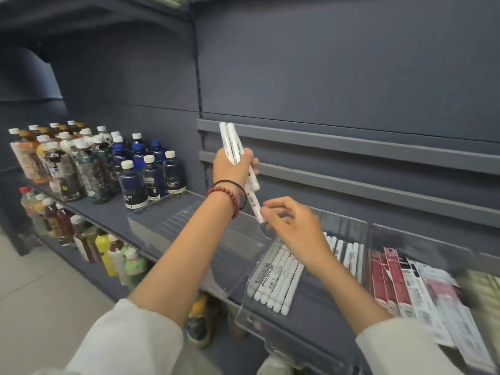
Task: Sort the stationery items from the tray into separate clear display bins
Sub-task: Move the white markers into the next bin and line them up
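STOCKING THE SHELF: A person's left hand grips a bundle of white markers upright above the clear marker bin, fingers curled fully round the barrels. The right hand, also above that bin, pinches the bottom end of the lowest marker between thumb and fingertips, its other fingers loosely bent. More markers lie in rows inside the bin. The markers look light, stiff and smooth-barrelled, apt to slide against one another, so a pinch near one end or at mid-barrel should serve best. Left of the marker bin stands a second clear bin, seemingly holding nothing. To its right lie red-and-white packets, too blurred to identify. The bins sit on a grey shelf before a dark slatted back panel. Bottled drinks crowd the shelf further left, above a pale floor.
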Tool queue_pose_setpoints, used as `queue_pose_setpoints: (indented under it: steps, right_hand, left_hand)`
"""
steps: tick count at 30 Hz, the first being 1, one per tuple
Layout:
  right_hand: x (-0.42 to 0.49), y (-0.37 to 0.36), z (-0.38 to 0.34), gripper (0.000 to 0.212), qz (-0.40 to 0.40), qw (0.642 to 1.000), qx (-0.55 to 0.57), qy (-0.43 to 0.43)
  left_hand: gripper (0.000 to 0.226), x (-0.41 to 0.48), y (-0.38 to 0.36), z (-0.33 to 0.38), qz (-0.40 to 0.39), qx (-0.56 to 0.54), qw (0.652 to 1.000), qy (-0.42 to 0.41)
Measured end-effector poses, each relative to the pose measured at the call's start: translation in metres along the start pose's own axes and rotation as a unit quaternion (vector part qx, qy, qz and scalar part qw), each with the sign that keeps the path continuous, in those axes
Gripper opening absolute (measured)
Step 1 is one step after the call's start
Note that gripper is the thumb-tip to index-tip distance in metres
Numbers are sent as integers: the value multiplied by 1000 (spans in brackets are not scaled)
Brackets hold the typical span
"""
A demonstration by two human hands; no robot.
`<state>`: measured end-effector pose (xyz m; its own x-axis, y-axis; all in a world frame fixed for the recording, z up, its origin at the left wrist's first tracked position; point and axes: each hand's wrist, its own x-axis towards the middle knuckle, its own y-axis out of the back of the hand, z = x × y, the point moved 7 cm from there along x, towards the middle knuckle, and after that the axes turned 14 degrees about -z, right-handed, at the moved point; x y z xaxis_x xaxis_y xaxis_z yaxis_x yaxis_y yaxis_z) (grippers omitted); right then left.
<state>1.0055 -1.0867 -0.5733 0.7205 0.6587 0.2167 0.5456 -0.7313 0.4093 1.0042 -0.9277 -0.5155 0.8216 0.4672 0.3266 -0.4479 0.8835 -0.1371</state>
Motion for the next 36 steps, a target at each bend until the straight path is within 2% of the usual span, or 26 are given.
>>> queue_pose_setpoints:
  steps: [3, 7, 11, 16, 21, 25, 28, 31, 36]
  right_hand:
    - [-21, 9, -4, 15, 36, 999, 33, 7]
    - [-37, 13, 8, 25, -17, 998, 32, -44]
    - [-51, 24, 29, 35, -74, 989, -84, -100]
    - [-58, 36, 70, 31, -110, 954, -202, -189]
    - [-59, 21, 105, 37, -147, 922, -174, -312]
    - [-58, 8, 112, 30, -174, 898, -179, -363]
    - [-60, 2, 117, 37, -180, 881, -193, -393]
    - [-59, -4, 120, 41, -173, 881, -171, -406]
    - [-59, -9, 126, 36, -156, 887, -138, -413]
  left_hand:
    - [6, -31, -28, -7, -50, -56, 997, -9]
    - [18, -56, -47, -32, -87, -46, 995, 8]
    - [11, -66, -47, -52, -81, 30, 996, 25]
    - [21, -62, -25, -63, -20, -22, 999, 44]
    - [26, -69, -24, -83, -96, -22, 987, 125]
    - [29, -66, -20, -95, -103, 4, 986, 131]
    - [26, -67, -17, -105, -110, 27, 983, 142]
    - [23, -66, -15, -110, -115, 34, 982, 147]
    - [25, -65, -15, -112, -125, 41, 981, 142]
